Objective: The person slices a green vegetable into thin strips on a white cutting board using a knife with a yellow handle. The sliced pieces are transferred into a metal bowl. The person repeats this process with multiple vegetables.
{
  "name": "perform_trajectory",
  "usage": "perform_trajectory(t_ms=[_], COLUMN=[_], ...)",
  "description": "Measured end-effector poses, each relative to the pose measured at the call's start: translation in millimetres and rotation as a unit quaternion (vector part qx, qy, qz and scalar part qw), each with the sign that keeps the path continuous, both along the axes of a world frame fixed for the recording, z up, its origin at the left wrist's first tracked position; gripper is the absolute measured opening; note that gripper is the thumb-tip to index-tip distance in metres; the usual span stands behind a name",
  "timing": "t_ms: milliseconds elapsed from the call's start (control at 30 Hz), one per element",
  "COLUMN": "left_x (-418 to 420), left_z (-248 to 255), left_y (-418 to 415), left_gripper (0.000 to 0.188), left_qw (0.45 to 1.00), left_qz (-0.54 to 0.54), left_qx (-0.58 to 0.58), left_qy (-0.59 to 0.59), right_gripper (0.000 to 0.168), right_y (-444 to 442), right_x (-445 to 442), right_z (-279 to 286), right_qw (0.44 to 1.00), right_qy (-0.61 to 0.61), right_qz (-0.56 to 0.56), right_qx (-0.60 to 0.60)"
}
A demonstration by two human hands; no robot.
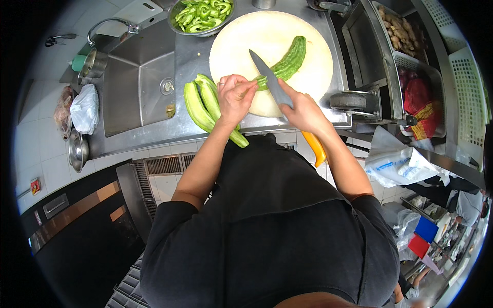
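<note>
A round cutting board [238,42] lies before me, with a bumpy green bitter melon [291,57] slanting across it. My right hand [306,109] grips a kitchen knife [265,71] with a yellow handle [317,150]. Its blade lies across the near end of the melon, point away from me. At that end, the fingers of my left hand [235,98] pinch the melon's tip, just left of the blade. Whether the tip is cut through is hard to see. Hollowed, pale green melon halves [198,104] rest left of the board, partly behind my left wrist, one jutting over the counter edge.
A metal colander [172,23] of sliced green melon stands behind the board's left side. Left is a steel sink [123,92] with a faucet [115,20]. A caster wheel [348,101] and crates of ginger [400,32] are at right. People [468,206] stand at far right.
</note>
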State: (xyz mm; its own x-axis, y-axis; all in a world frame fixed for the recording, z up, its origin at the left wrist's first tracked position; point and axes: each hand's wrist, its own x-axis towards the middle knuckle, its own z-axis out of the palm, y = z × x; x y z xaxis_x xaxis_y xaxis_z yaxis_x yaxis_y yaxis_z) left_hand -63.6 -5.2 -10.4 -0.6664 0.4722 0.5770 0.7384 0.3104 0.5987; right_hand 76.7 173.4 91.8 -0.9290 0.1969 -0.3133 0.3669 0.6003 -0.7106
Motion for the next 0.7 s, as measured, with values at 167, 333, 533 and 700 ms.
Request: perform_trajectory(t_ms=[167,333,533,700], left_x=[1,0,-9,-45], left_z=[1,-3,13,18], left_y=[1,0,3,-5], left_gripper=[0.016,0.016,0.021,0.022], left_qw=[1.000,1.000,0.995,0.976], left_qz=[-0.001,0.011,0.049,0.092], left_qx=[0.003,0.002,-0.086,-0.199], left_qy=[-0.003,-0.007,-0.019,-0.002], right_gripper=[0.072,0.074,0.075,0.074], right_y=[0,-2,-1,1], right_x=[27,50,80,78], right_z=[-6,19,-9,21], right_qw=[1.000,0.993,0.991,0.987], right_qy=[0.009,-0.068,0.065,-0.066], right_qz=[0.017,0.049,0.113,0.018], right_qx=[-0.019,-0.081,0.036,-0.148])
